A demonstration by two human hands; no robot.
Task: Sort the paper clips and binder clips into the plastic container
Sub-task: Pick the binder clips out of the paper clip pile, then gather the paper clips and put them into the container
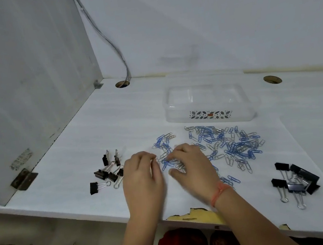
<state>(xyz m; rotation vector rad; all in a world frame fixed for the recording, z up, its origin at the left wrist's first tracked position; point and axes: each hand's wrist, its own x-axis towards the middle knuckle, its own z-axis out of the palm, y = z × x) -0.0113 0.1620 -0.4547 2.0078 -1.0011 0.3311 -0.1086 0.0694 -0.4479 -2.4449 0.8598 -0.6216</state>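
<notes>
The paper clips [219,147] are thin and hooked together, so pulling one could drag others along and off the counter [98,132]; the clear plastic container [208,104] sits empty behind them, its lid looking shut. Both hands rest in the pile; the left hand [143,174] has curled fingers pinching something tiny, I cannot tell what; the right hand [193,166] lies spread loosely on the clips. Black binder clips [107,171] wait at each side.

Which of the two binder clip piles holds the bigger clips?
The pile right of the right hand, near the table's front edge: few large black clips. The pile left of the left hand holds smaller ones.
</notes>
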